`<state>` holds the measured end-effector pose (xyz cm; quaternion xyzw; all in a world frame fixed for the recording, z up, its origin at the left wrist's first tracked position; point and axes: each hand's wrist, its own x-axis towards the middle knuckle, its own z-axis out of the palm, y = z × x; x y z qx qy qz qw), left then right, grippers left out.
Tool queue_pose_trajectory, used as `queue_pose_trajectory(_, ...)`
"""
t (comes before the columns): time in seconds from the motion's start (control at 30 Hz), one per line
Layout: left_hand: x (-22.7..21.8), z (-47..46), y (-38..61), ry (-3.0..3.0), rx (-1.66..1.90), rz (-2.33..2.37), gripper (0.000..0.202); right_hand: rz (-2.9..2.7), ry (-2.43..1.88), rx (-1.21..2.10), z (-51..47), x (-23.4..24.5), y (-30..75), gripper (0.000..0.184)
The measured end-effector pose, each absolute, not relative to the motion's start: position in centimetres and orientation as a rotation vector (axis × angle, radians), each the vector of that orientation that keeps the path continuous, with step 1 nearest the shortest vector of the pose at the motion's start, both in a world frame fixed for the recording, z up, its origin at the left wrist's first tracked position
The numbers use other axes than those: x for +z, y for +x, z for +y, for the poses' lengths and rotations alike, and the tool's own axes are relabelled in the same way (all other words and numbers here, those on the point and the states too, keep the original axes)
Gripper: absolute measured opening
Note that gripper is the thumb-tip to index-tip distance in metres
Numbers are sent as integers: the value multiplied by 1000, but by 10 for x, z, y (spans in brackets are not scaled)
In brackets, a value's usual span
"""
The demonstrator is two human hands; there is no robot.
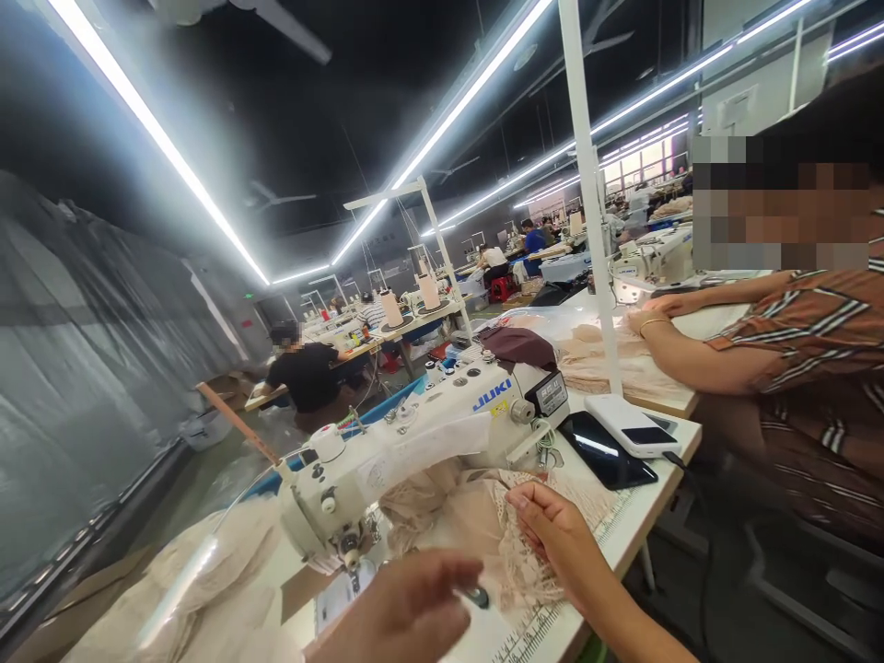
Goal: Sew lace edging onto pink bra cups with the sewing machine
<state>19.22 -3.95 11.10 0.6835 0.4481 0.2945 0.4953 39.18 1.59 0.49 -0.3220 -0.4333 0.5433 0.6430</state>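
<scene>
As right hand point(554, 534) fingers point(529, 504) pinch lace point(515, 575), left hand point(407, 610) just beside

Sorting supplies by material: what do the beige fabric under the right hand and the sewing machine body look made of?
Beige fabric: lace-like textile, matte; openwork pattern and fringed edge show. Sewing machine body: probably painted metal or plastic, glossy white; smooth with light reflections.

Single view — a head-worn camera at the desk point(642, 516), facing forward and only slightly down, frame tilted. The sewing machine point(414, 433) sits close, mid-frame. The left hand point(401, 608) and right hand point(552, 525) are very near, at the bottom edge. Behind them the workshop hall recedes — a neighbour's sleeve point(808, 322) is close at right.
</scene>
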Motion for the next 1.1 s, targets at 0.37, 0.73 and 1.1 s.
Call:
queue_pose_trajectory(0.37,158,100,311,1501,859,1250,21,-1293,-732,972,21,32,380,35)
queue_pose_trajectory(0.73,201,133,267,1845,1142,1621,18,-1612,-669,1097,20,29,389,31)
queue_pose_trajectory(1.1,207,92,207,2007,951,1808,15,-1398,-808,433,63,76,392,25)
